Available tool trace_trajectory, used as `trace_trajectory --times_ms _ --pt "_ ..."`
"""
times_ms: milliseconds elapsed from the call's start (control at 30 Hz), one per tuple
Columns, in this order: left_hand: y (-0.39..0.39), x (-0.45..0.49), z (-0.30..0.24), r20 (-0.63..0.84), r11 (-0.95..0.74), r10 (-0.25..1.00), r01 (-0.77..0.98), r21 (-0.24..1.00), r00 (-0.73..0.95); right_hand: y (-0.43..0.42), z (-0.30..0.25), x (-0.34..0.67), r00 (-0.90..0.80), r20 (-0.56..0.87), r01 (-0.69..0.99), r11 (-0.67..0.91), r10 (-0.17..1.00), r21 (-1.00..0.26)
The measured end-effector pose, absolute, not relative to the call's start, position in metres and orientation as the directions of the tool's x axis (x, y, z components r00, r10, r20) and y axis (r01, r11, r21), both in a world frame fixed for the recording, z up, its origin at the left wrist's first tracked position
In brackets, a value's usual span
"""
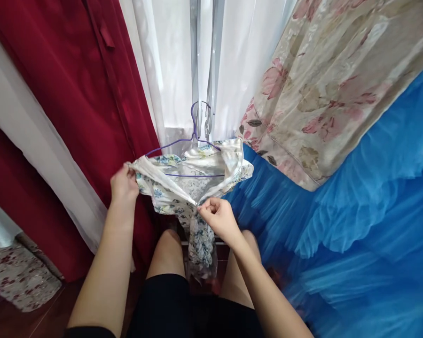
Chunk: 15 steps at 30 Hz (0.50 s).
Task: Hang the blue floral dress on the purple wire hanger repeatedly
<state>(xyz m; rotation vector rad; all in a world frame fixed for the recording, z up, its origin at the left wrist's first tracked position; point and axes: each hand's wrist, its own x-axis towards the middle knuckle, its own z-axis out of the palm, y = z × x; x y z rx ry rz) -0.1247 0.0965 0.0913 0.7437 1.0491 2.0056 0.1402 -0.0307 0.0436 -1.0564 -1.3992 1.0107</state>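
A white garment with a blue and green floral print hangs on a purple hanger in front of me, its back or front opening spread in a V. My left hand is closed on the garment's edge at the left shoulder. At the bottom of the V, my right hand pinches the garment where the two edges meet, seemingly at a zipper; the small part between the fingertips is hidden. The garment's lower part hangs down between my knees.
Red and white curtains hang on the left. Behind the hanger stand grey metal uprights before white cloth. A beige floral cloth and blue ruffled tulle fill the right side. Patterned fabric lies at lower left.
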Motion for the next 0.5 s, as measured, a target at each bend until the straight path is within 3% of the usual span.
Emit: trace_trajectory --times_ms 133,233,333,400,500 --pt "0.083 -0.112 0.032 -0.089 -0.168 0.897 -0.518 0.839 -0.433 -0.042 0.022 0.137 0.013 0.134 -0.181 0.135 0.991 -0.974" --pt "0.055 -0.080 -0.004 -0.199 -0.076 0.914 -0.629 0.773 -0.354 -0.059 -0.004 0.143 0.223 0.035 -0.418 0.128 0.974 -0.899" --pt "0.025 -0.052 -0.031 -0.298 0.023 0.923 -0.739 0.673 -0.243 -0.085 -0.044 0.152 0.443 -0.068 -0.516 0.193 0.894 -0.834" --pt "0.006 -0.038 -0.044 -0.270 0.019 0.939 -0.753 0.658 -0.213 -0.100 -0.076 0.159 0.527 -0.118 -0.487 0.185 0.841 -0.853" --pt "-0.022 -0.018 -0.050 -0.102 -0.060 0.979 -0.724 0.687 -0.177 -0.109 -0.111 0.170 0.566 -0.113 -0.401 0.153 0.817 -0.903"
